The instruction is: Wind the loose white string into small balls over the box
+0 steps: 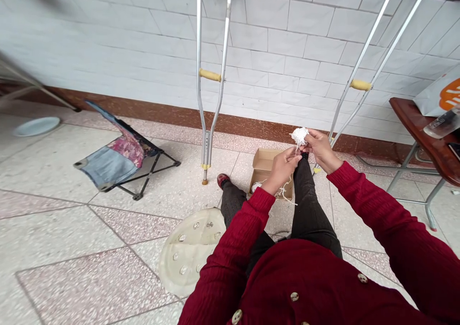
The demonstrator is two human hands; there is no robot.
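Note:
My right hand [321, 148] is closed on a small ball of white string [299, 135], held up in front of me. A strand runs down from the ball to my left hand [282, 168], whose fingers pinch it just below. More loose white string [283, 191] trails down toward a small open cardboard box [265, 166] on the floor between my legs. I am seated, in dark trousers and a red buttoned cardigan.
Two metal crutches [208, 85] [362, 83] lean on the white tiled wall. A folding fabric stool [120, 155] stands at left, a round cream plastic lid [189, 258] lies by my left leg, a plate [36, 126] far left. A brown table [424, 140] with a bottle stands at right.

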